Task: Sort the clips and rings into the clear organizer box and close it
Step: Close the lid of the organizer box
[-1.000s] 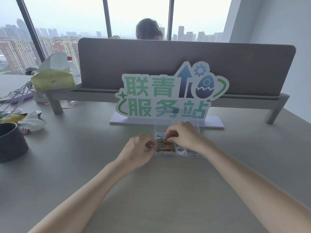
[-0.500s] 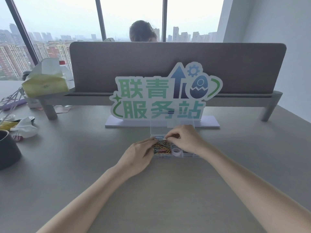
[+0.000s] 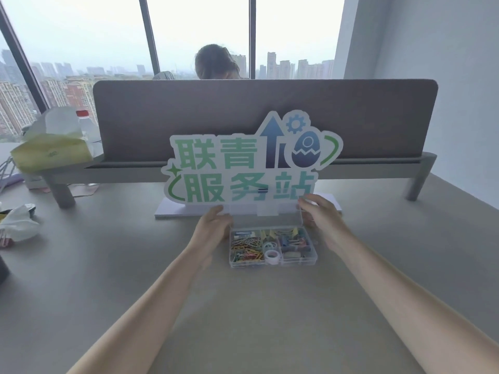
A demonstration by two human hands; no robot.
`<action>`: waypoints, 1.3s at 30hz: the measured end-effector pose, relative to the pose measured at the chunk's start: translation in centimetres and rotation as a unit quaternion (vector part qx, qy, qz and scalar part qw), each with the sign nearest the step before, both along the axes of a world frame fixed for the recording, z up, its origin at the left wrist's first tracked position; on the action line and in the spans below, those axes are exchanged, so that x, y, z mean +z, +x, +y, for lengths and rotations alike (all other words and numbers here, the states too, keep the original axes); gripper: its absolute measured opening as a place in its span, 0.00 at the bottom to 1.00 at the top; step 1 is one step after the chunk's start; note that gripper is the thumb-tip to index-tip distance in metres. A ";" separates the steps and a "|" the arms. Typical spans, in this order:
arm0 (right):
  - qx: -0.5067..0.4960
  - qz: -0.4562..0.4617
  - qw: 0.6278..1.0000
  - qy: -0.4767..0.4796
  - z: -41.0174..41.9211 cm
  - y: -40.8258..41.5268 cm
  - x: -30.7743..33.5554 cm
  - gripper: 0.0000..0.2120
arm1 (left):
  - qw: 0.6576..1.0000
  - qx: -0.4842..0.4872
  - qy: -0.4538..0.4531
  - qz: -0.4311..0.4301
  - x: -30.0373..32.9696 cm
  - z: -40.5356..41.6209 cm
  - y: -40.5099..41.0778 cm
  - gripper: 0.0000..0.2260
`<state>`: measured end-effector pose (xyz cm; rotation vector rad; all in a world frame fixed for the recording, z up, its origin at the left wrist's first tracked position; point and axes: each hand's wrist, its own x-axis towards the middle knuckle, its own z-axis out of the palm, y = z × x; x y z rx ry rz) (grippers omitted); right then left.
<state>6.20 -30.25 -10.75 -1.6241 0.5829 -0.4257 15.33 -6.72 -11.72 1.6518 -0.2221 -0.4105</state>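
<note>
The clear organizer box (image 3: 313, 257) lies on the desk with its lid (image 3: 266, 218) standing upright at the back. Coloured paper clips (image 3: 246, 249) fill its left compartment. Small tape rings (image 3: 272, 255) sit in the middle one, and coloured binder clips (image 3: 294, 242) lie on the right. My left hand (image 3: 213, 225) is at the lid's left edge, its fingers fairly straight. At the lid's upper right corner is my right hand (image 3: 317, 214), fingertips touching the edge. Neither hand holds a clip or ring.
A cut-out sign with green characters (image 3: 251, 168) stands on a white base just behind the box. Behind it runs a grey desk divider (image 3: 264, 114) with a person seated beyond. Crumpled tissue (image 3: 16, 225) and a tissue pack (image 3: 51, 149) lie far left.
Both hands have left the box's compartments and moved apart and back to the two side edges of the upright lid. The camera has tilted slightly.
</note>
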 end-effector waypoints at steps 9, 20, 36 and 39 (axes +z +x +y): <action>0.077 -0.046 0.984 -0.156 -0.7 0.5 2.9 0.16 | 0.990 0.020 -0.134 0.046 0.2 -0.4 0.4 0.12; 0.229 -0.019 0.876 -0.424 1.8 -0.6 6.6 0.08 | 0.995 -0.002 -0.103 0.008 0.7 -0.3 -0.9 0.12; 0.257 0.125 0.848 -0.446 2.3 -3.4 0.2 0.23 | 0.897 -0.162 0.282 -0.299 -0.5 -1.6 -2.8 0.17; 0.266 0.131 0.829 -0.473 2.5 -3.8 -1.4 0.25 | 0.867 -0.180 0.310 -0.347 -1.2 -1.3 -3.3 0.19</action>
